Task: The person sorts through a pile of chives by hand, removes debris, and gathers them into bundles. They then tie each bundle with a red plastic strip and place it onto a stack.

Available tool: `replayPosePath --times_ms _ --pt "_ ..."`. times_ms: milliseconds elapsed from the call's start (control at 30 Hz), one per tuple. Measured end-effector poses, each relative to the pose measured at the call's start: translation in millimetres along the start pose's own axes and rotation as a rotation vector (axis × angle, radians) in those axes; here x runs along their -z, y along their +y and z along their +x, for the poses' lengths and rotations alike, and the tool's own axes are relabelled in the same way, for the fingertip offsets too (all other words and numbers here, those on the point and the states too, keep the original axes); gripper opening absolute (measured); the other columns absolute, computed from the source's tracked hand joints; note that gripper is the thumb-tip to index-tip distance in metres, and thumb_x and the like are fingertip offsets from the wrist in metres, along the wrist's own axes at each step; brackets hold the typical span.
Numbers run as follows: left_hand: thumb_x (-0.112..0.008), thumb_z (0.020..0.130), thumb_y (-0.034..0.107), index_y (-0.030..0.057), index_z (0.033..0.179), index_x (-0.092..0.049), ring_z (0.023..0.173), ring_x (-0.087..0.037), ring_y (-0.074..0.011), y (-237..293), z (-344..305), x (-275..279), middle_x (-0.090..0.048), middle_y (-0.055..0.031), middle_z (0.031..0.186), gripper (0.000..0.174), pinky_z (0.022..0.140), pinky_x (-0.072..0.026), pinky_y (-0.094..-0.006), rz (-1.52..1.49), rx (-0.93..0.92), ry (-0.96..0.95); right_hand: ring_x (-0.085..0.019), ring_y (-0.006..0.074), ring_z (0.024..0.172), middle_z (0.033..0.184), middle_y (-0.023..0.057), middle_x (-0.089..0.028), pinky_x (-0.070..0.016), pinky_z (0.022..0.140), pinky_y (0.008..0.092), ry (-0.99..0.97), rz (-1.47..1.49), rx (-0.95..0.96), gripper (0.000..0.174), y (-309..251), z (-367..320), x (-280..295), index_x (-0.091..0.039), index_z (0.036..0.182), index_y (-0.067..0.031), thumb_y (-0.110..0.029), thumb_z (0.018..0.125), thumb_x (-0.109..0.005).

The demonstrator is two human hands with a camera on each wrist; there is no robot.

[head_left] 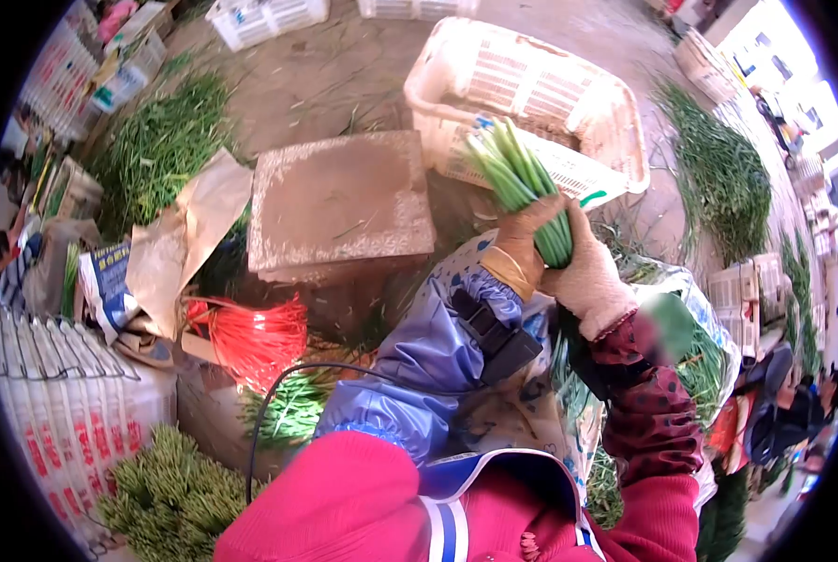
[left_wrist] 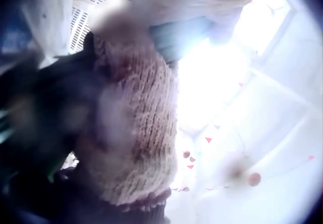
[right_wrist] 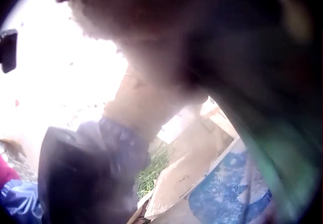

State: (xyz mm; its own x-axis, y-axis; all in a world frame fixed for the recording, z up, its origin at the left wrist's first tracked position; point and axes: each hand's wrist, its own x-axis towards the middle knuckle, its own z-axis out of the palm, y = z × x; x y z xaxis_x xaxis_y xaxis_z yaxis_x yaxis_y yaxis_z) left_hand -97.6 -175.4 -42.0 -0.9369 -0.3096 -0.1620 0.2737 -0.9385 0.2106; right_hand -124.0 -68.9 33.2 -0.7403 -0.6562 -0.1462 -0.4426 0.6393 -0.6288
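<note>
- Bundle of green stalks (head_left: 520, 180) is held up in front of the person's chest, just before the white basket (head_left: 615, 112).
- Long axis of the bundle is slanted: the free ends point up and to the left, away from the person; the lower part is hidden inside the gloves.
- Left hand (head_left: 524, 245), in a tan glove, is wrapped tight around the lower part of the bundle.
- Right hand (head_left: 589, 279), in a knitted glove, grips the same bundle, touching the left hand.
</note>
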Motion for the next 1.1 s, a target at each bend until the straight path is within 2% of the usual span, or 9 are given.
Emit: replayPosePath --times_ms 167,267,333,400,533,633,867,1033,1100 --pt "-0.077 0.085 0.015 0.0069 0.145 -0.04 0.121 -0.053 -0.0224 33.8 7.1 78.8 -0.056 -0.0091 0.133 0.07 0.1 -0.0444 -0.0385 0.788 -0.114 -0.327 -0.065 0.0279 0.104 0.114 0.0217 -0.065 -0.0517 0.087 0.0329 -0.083 0.179 -0.121 0.104 34.9 24.8 -13.4 -0.026 0.152 -0.0009 -0.007 0.062 -0.077" --pt "-0.071 0.089 0.017 0.0096 0.146 -0.037 0.122 -0.054 -0.0285 109.7 -36.9 121.3 -0.055 -0.0138 0.136 0.067 0.097 -0.0474 -0.0478 0.66 0.3 0.246 -0.064 0.019 0.081 0.102 0.0139 -0.065 -0.053 0.072 0.0297 -0.135 0.24 -0.283 0.1 33.5 30.3 -3.7 -0.026 0.152 -0.0001 0.003 0.064 -0.072" --pt "-0.06 0.097 0.017 0.0074 0.134 -0.046 0.106 -0.064 -0.0339 160.1 -72.9 252.4 -0.064 -0.0206 0.12 0.041 0.084 -0.0563 -0.0477 0.157 0.172 0.072 -0.061 0.0147 0.067 0.092 0.0117 -0.065 -0.0503 0.059 0.0279 -0.164 0.244 -0.349 0.101 37.0 33.5 0.4 -0.025 0.153 -0.0013 0.007 0.064 -0.07" --pt "-0.065 0.093 0.012 0.0069 0.129 -0.052 0.086 -0.067 -0.029 199.7 -130.8 271.0 -0.067 -0.0185 0.105 0.038 0.069 -0.0576 -0.0435 0.514 -0.116 0.737 -0.06 0.0145 0.063 0.088 0.0113 -0.064 -0.0486 0.054 0.0284 -0.188 0.278 -0.346 0.102 52.0 36.0 -0.8 -0.022 0.155 -0.0025 0.012 0.065 -0.067" --pt "-0.066 0.093 0.019 0.0112 0.12 -0.062 0.066 -0.064 -0.0202 264.2 -261.7 343.3 -0.067 -0.0112 0.078 0.028 0.056 -0.0524 -0.0369 0.735 -0.322 1.354 -0.06 0.0153 0.061 0.091 0.0113 -0.063 -0.0482 0.052 0.0294 -0.244 0.442 -0.325 0.1 59.0 45.6 -7.1 -0.021 0.155 -0.0029 0.017 0.065 -0.061" --pt "-0.065 0.092 0.014 0.0128 0.108 -0.071 0.078 -0.07 -0.0213 264.0 -287.1 326.8 -0.073 -0.0113 0.083 0.018 0.059 -0.0534 -0.039 1.346 -0.079 1.651 -0.058 0.0145 0.06 0.09 0.011 -0.063 -0.0474 0.051 0.0295 -0.249 0.413 -0.259 0.099 59.1 55.2 -10.0 -0.021 0.155 -0.003 0.016 0.065 -0.058" --pt "-0.059 0.091 0.033 0.0279 0.119 -0.07 0.104 -0.066 -0.0347 273.0 -237.4 325.4 -0.069 -0.0155 0.114 0.03 0.088 -0.0529 -0.0446 2.145 0.443 1.309 -0.053 0.0134 0.053 0.077 0.0065 -0.058 -0.0428 0.047 0.0277 -0.219 0.472 -0.358 0.1 52.3 51.8 -8.6 -0.026 0.154 -0.0064 0.015 0.062 -0.059" --pt "-0.052 0.094 0.013 0.0064 0.122 -0.067 0.114 -0.064 -0.033 298.1 -192.5 339.5 -0.068 -0.0144 0.121 0.033 0.09 -0.0543 -0.0465 2.415 0.879 1.181 -0.053 0.0124 0.054 0.078 0.0063 -0.059 -0.0429 0.047 0.0275 -0.151 0.393 -0.364 0.097 60.7 43.5 -7.8 -0.028 0.153 -0.0047 0.014 0.063 -0.059" --pt "-0.051 0.094 0.014 0.011 0.12 -0.069 0.113 -0.064 -0.0328 309.1 -188.4 348.5 -0.067 -0.0145 0.121 0.032 0.091 -0.0534 -0.0469 2.44 1.074 1.108 -0.053 0.0121 0.055 0.079 0.0067 -0.059 -0.0431 0.047 0.0271 -0.145 0.342 -0.352 0.097 60.8 43.2 -8.2 -0.028 0.153 -0.0045 0.014 0.064 -0.059"
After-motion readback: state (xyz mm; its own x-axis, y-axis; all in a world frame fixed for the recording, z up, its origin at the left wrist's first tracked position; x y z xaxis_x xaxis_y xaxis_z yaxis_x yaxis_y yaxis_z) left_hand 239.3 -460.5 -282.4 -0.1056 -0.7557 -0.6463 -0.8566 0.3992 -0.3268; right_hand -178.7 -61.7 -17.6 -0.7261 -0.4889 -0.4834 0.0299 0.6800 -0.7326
